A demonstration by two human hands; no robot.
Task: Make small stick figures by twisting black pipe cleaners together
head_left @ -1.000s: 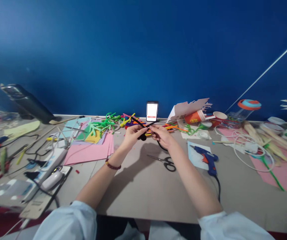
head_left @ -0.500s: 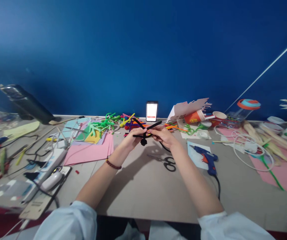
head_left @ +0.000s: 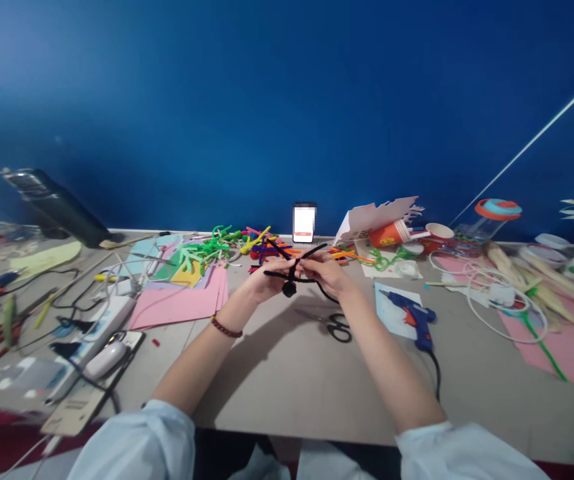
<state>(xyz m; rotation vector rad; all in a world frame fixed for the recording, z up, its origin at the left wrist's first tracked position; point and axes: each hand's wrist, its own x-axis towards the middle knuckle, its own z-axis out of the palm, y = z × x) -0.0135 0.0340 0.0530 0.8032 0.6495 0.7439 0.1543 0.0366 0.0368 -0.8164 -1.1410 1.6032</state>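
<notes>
Between my two hands, above the middle of the table, is a figure of black pipe cleaners [head_left: 290,287], with a round coiled end at the bottom and several thin arms sticking out. My left hand [head_left: 267,283] pinches it from the left. From the right, my right hand [head_left: 327,273] is closed on it near the centre, and one long black strand runs out below that hand. Fingers partly hide the joint of the strands. Below my hands lie black-handled scissors [head_left: 337,327] on the table.
A blue glue gun [head_left: 419,321] rests at the right on pale blue paper. Behind my hands are a lit phone [head_left: 303,223] and a heap of coloured pipe cleaners [head_left: 217,247]. Pink paper [head_left: 177,303] and a white power strip [head_left: 97,343] lie left; a coiled white cable [head_left: 471,293] lies right.
The black figure has turned slightly in my hands, and its arms point a little differently. A black strand now shows stretching right below my right fingers.
</notes>
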